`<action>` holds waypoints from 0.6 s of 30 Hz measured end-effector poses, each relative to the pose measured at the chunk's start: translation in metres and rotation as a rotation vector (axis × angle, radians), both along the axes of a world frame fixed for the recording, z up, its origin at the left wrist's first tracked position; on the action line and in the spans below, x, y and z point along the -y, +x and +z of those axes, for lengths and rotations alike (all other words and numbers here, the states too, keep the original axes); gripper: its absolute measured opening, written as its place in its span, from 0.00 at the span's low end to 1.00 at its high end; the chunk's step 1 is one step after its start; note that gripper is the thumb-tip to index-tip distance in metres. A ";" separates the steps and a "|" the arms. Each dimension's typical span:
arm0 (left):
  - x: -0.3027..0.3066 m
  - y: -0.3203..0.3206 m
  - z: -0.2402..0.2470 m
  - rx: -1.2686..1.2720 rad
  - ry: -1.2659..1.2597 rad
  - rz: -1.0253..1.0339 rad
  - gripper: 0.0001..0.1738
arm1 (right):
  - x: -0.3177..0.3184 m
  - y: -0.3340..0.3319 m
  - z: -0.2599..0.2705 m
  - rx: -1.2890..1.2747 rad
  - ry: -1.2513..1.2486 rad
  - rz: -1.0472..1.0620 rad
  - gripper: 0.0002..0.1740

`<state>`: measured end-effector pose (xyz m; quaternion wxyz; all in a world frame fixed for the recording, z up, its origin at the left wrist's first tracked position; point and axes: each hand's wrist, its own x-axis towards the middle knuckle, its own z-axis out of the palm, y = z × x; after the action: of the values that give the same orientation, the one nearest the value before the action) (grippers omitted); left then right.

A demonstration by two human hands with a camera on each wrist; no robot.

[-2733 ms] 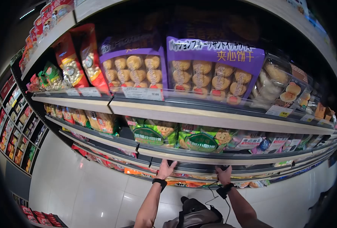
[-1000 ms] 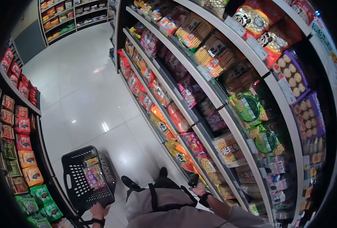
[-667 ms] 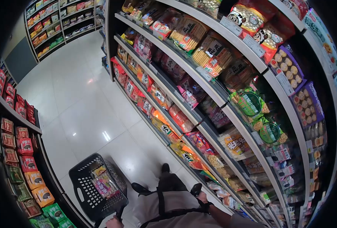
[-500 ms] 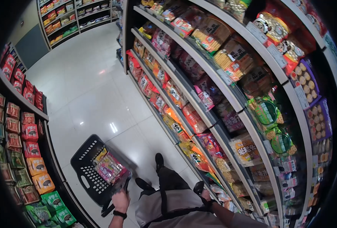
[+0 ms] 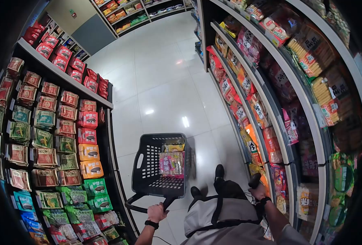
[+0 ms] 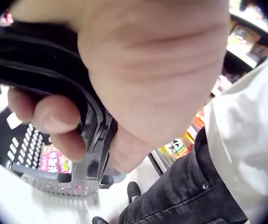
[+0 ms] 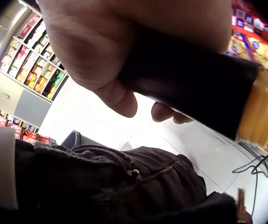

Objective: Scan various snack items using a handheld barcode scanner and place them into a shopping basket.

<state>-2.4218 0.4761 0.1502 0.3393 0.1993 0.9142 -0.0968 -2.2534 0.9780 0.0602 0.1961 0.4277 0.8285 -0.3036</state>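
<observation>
My left hand (image 5: 157, 212) grips the handle (image 6: 31, 60) of a black shopping basket (image 5: 160, 136), with fingers curled under the bar in the left wrist view. The basket stands on the floor to the left of my legs. In it lie a pink and purple snack pack (image 5: 171, 164) and a yellow pack (image 5: 174, 147). My right hand (image 5: 260, 191) hangs near the right shelves and grips a black cylinder (image 7: 190, 84) with a ribbed orange end (image 7: 262, 107); its exact kind I cannot tell. Part of the cylinder is hidden by the palm.
Bagged snacks fill the tiered shelves (image 5: 285, 143) on the right. Left of the basket stands a rack (image 5: 112, 143) of red, orange and green packets. White tiled floor (image 5: 156, 94) runs between them towards far shelves (image 5: 125, 16). A thin cable (image 7: 255, 170) dangles near my right side.
Earlier both hands were at a lower shelf ahead. The view has since turned down the aisle, my left hand has come to the basket handle, and the basket now stands upright further from the rack.
</observation>
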 end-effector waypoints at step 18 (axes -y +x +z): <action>-0.086 -0.180 -0.018 0.158 0.435 0.483 0.23 | -0.048 -0.042 -0.031 -0.029 -0.396 -0.278 0.22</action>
<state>-2.6014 0.5620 0.1319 0.3719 0.0516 0.9050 0.1998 -2.2950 1.0255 0.0293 0.2204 0.4866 0.6887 -0.4902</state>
